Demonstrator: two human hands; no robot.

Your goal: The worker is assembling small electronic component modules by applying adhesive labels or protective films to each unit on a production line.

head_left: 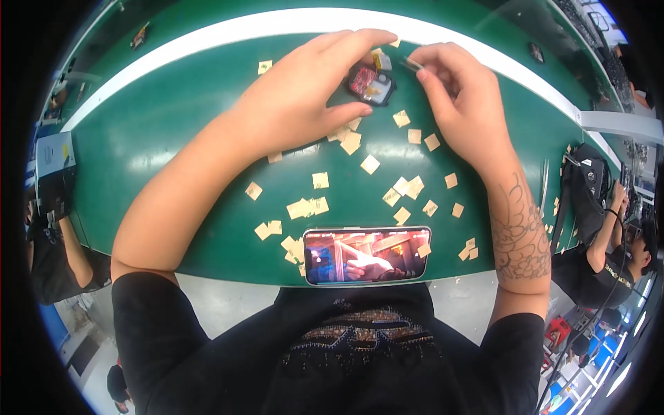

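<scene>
My left hand [304,93] is spread beside a small dark case [380,92] with a red and grey face, at the far middle of the table. Its fingers stretch out beyond the case and its thumb lies on the near side; whether they touch it I cannot tell. A yellow and grey piece [381,61] shows at the case's far edge. To the right, my right hand [460,86] is closed in a pinch on something small and thin [413,64], too little seen to name. Small cream paper squares [370,164] are scattered nearby.
On the green table [173,228], a phone [366,256] playing a video lies at the near edge with a paper square on it. A box-shaped device [55,155] stands at the left end; a black bag [588,187] lies right. Other people [612,256] sit at both sides.
</scene>
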